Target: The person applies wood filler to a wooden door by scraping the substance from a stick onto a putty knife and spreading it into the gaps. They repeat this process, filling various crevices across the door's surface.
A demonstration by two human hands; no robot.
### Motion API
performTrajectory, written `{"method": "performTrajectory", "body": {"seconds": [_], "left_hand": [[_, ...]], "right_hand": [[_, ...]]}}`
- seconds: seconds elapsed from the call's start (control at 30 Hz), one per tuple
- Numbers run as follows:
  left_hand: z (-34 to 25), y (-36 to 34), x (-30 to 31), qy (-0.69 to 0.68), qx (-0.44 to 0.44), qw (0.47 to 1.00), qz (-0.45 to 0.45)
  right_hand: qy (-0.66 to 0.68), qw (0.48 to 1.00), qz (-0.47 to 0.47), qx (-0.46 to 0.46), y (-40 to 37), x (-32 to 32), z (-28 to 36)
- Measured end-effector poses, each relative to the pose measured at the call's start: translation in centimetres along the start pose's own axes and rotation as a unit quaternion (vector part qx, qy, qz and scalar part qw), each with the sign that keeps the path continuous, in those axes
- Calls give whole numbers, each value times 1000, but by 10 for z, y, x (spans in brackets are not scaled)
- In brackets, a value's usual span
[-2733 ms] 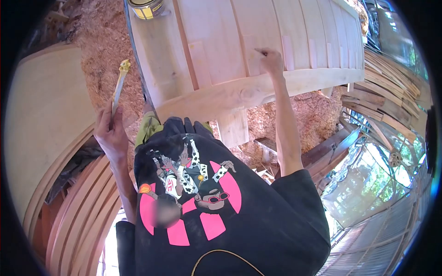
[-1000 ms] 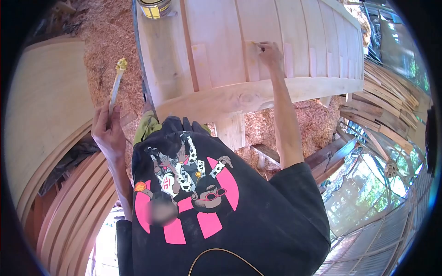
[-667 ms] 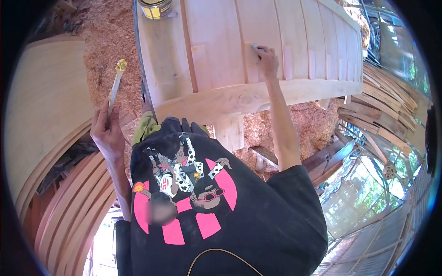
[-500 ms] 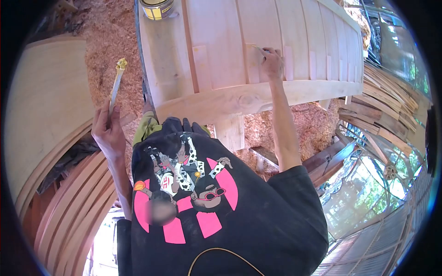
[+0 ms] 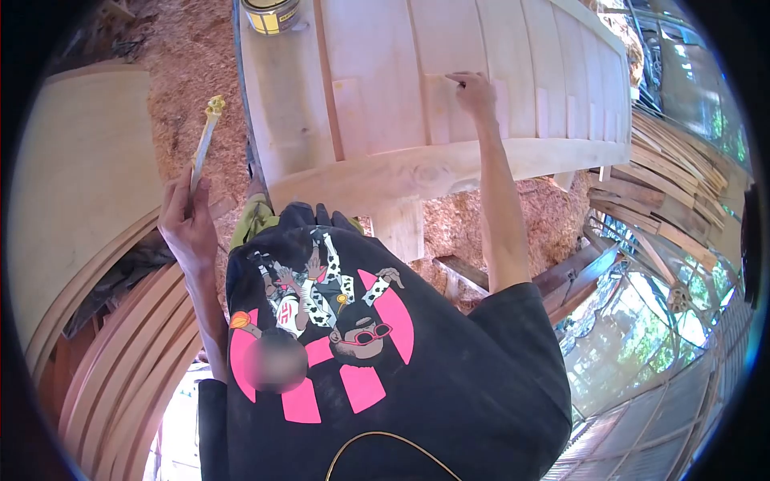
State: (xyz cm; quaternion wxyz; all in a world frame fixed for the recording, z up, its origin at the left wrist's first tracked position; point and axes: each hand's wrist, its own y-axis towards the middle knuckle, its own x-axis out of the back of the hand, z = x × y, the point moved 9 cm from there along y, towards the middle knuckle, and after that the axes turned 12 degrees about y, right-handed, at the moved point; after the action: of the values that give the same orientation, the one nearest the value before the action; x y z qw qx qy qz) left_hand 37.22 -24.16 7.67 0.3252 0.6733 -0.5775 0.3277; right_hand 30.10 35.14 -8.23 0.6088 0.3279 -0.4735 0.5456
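Observation:
My left hand [image 5: 189, 220] is closed around a pale flat stick [image 5: 204, 146], held up over the floor. Yellow paste clings to the stick's upper tip. My right hand [image 5: 476, 94] is over the slatted wooden panel [image 5: 377, 80], with its index finger reaching left to the edge of a short wooden piece [image 5: 437, 112]. Its other fingers are curled in. Whatever they grip, if anything, is hidden. Faint yellow smears show on the pale wood near that hand.
A yellow-labelled tin [image 5: 271, 16] stands on the panel's far left corner. Curved wooden strips [image 5: 132, 361] and a large board [image 5: 88, 176] lie at left. Stacked planks [image 5: 666, 192] are at right. Sawdust covers the floor [image 5: 188, 56].
My right hand has turned, and the thin pale tool end that showed at its fingertips is now out of sight. The left hand and stick have hardly moved.

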Motion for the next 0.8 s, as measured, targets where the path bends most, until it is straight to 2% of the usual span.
{"method": "performTrajectory", "body": {"seconds": [0.2, 0.27, 0.43, 0.53, 0.7, 0.8], "left_hand": [[-8, -2, -1, -20, -11, 1000, -1], [-6, 0, -1, -14, -20, 1000, -8], [-6, -1, -1, -6, -31, 999, -10], [-4, -1, -4, -12, -2, 1000, 3], [-5, -2, -2, -20, -37, 999, -14], [-5, -2, 1, -9, -24, 1000, -11]], "right_hand": [[-22, 999, 11, -27, 0, -11, 11], [-67, 995, 69, -31, 4, -16, 8], [-58, 998, 28, -27, 6, -18, 19], [-69, 997, 20, -25, -9, -15, 32], [-48, 999, 12, -8, -13, -16, 40], [-80, 996, -28, 16, -34, -19, 46]]}}
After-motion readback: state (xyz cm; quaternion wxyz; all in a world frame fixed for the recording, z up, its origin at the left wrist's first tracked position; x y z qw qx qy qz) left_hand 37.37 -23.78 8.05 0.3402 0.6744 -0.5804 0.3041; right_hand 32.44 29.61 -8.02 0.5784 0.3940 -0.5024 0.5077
